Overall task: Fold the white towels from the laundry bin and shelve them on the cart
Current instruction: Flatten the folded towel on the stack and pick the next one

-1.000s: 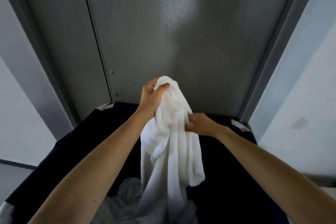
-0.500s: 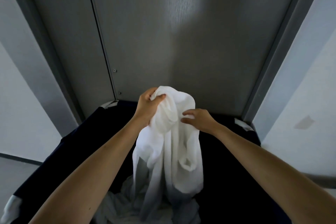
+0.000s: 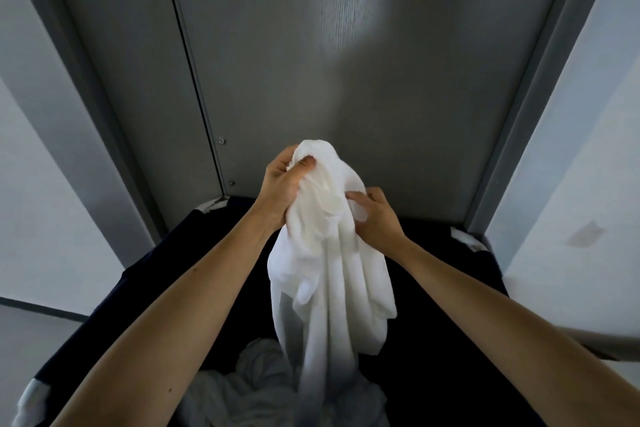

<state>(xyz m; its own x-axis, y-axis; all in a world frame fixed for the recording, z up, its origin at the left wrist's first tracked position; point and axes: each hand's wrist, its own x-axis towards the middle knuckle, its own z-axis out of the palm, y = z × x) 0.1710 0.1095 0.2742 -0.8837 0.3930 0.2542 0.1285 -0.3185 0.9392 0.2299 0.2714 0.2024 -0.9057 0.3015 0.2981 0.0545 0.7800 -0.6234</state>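
A white towel (image 3: 332, 274) hangs bunched above the dark laundry bin (image 3: 450, 305), its lower end trailing down into it. My left hand (image 3: 284, 189) grips the towel's top in a fist, thumb pressed into the cloth. My right hand (image 3: 375, 218) pinches a fold just below and to the right of it. More crumpled white towels (image 3: 263, 378) lie at the bottom of the bin. The cart is not in view.
A grey door (image 3: 346, 80) with a vertical seam and two screws stands right behind the bin. White walls (image 3: 571, 184) close in on both sides. The bin's pale corner caps (image 3: 465, 239) show at its far rim.
My left hand has lifted the towel's top slightly higher. My right hand has shifted along the cloth and closed on a fold nearer the left hand. The towel hangs more gathered.
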